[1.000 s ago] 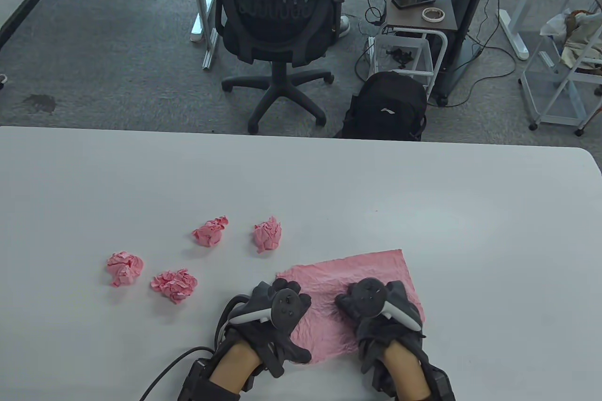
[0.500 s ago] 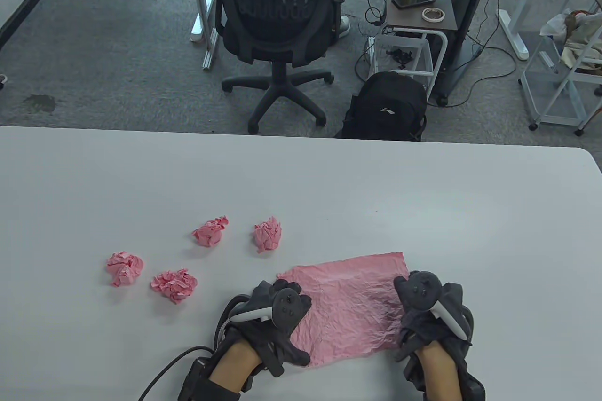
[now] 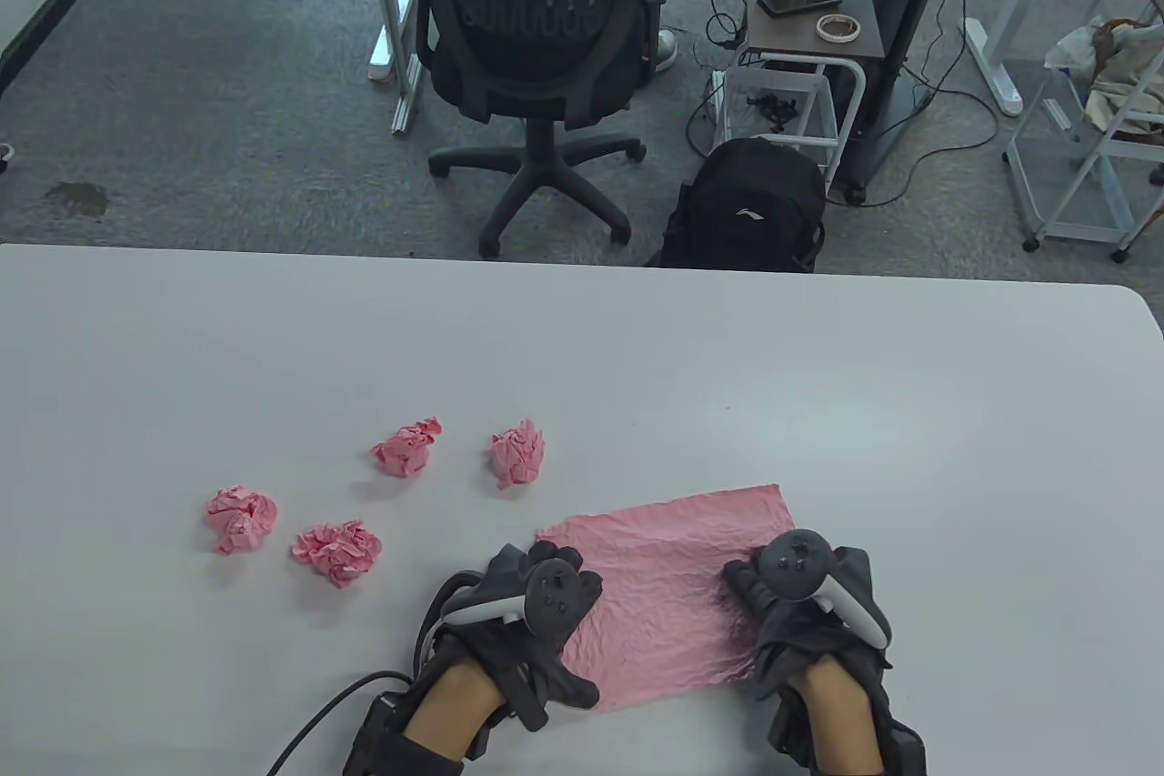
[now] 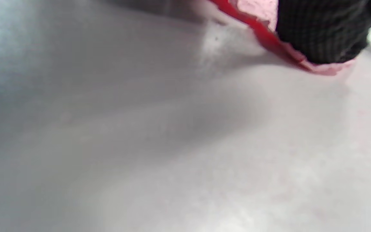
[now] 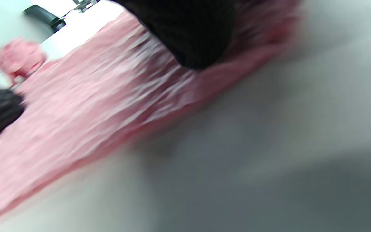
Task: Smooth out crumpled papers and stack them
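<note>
Wrinkled pink paper sheet [image 3: 668,580] lies on a smooth matt grey table [image 3: 818,412], beside knit-cloth gloves.

Flat paper: pink sheet [image 3: 668,580], opened out but still wrinkly, lying on the bench near the front edge.
Paper balls: four pink scrunched balls, left of the sheet.
Back pair: ball [image 3: 406,447] and ball [image 3: 516,452], near each other.
Front pair: ball [image 3: 241,519] and ball [image 3: 336,550], side by side.

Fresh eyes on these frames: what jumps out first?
The pink sheet, spread near the table's front edge, with the left hand pressing its left side and the right hand its right. Then four crumpled pink balls left of it, still unflattened.
</note>
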A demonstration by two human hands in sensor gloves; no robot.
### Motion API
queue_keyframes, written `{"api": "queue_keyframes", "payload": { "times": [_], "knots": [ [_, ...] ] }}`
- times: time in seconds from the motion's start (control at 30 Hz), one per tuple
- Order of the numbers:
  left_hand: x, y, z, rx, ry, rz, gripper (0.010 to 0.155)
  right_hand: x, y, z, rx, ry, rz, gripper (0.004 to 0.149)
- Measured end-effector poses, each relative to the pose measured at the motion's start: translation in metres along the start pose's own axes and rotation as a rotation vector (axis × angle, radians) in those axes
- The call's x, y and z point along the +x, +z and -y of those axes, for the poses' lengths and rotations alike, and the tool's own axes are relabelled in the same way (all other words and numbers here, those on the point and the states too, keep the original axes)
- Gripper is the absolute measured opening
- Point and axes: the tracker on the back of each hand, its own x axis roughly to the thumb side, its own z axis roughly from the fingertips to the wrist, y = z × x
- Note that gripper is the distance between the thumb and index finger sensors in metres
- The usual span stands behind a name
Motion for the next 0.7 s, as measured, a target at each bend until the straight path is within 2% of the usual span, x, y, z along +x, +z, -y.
{"api": "queue_keyframes", "payload": {
  "times": [0.2,0.27,0.33,0.43,0.53,0.63,0.7],
  "knots": [
    [0.000,0.002,0.000,-0.013,0.002,0.008,0.111,-0.012,0.008,0.012,-0.097,0.076,-0.176,0.076],
    [0.000,0.003,0.001,-0.017,0.000,0.009,0.112,-0.014,0.010,0.017,-0.127,0.063,-0.147,0.073],
    [-0.002,0.006,0.002,-0.027,-0.007,0.010,0.112,-0.016,0.015,0.027,-0.222,0.005,-0.135,0.067],
    [-0.003,0.006,0.003,-0.030,-0.003,0.016,0.113,-0.016,0.018,0.038,-0.457,0.013,-0.183,0.057],
    [-0.003,0.006,0.003,-0.029,-0.009,0.017,0.113,-0.010,0.011,0.034,-0.464,0.122,-0.253,0.056],
    [-0.003,0.006,0.003,-0.028,-0.006,0.022,0.112,0.000,-0.002,0.027,-0.461,0.197,-0.254,0.057],
    [-0.003,0.006,0.003,-0.027,-0.006,0.022,0.113,0.007,-0.007,0.024,-0.495,0.241,-0.226,0.053]
  ]
}}
